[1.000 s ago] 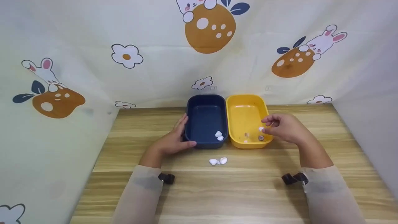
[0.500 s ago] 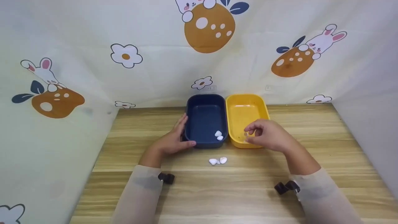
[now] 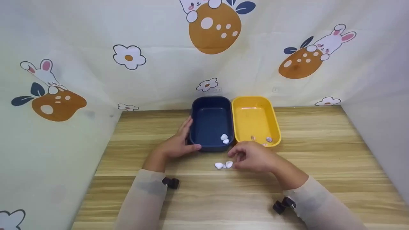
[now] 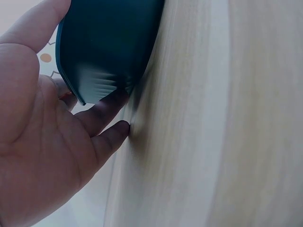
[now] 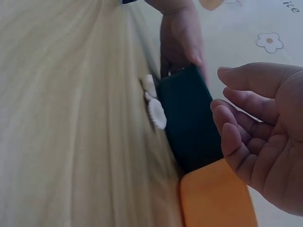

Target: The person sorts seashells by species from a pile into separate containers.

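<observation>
Navy-blue and glossy, a deep tray (image 3: 211, 124) with rounded corners stood at the far side of the desk (image 3: 223, 198), close alongside a yellow tray (image 3: 252, 119) of similar shape on its right. Two white shells (image 3: 224, 136) lay in the near right corner of the navy one, while a few smaller shells (image 3: 269, 139), brownish, purplish and pinkish, were scattered near the near end of the yellow one. Three pale shells (image 3: 229, 164) sat in a short row on the desk's streaked wood grain, in front of the navy tray; the right wrist view showed a ribbed, scalloped edge on one.

The left hand (image 3: 175, 145) rested its thumb on the navy tray's near left corner, its other fingers stretched and slightly spread along the left outer wall. The right hand (image 3: 255, 156) was just right of the row, its fingers loosely curved and apart from the thumb; whether it touched the nearest shell could not be told. Thin, pale sleeves (image 3: 142, 198) covered both forearms. Behind hung softly creased cloth (image 3: 159, 32) printed with rabbits and flowers.
</observation>
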A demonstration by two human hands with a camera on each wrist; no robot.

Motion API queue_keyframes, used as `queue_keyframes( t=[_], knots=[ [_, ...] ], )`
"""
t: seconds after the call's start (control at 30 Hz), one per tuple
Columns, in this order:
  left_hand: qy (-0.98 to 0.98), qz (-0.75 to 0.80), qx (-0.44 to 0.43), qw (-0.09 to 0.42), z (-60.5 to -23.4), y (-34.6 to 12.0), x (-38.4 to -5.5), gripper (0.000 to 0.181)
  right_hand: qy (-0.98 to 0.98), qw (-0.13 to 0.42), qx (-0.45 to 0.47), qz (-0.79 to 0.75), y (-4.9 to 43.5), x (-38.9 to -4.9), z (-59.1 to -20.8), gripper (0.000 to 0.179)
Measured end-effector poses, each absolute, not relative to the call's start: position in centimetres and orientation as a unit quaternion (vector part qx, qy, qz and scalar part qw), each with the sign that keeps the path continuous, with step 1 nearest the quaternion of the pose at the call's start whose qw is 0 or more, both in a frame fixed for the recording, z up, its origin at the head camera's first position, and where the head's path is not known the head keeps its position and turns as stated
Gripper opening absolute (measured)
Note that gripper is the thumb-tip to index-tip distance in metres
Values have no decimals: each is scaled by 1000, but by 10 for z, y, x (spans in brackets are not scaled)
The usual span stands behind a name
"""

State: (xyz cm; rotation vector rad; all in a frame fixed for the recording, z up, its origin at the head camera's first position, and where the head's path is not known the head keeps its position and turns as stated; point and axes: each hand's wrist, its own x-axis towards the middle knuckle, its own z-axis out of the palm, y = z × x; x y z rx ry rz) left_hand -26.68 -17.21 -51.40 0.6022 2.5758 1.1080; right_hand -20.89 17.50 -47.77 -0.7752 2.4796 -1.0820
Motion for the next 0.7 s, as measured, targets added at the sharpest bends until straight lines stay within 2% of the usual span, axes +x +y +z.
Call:
queue_keyframes(
  t=[0.4, 0.7],
  knots=[
    [889, 385, 208, 134, -516, -173, -267, 122, 859, 193, -291, -374, 166, -212, -499, 34],
    [884, 392, 218, 131, -516, -173, -267, 121, 886, 143, -329, -293, 167, -214, -513, 33]
  ],
)
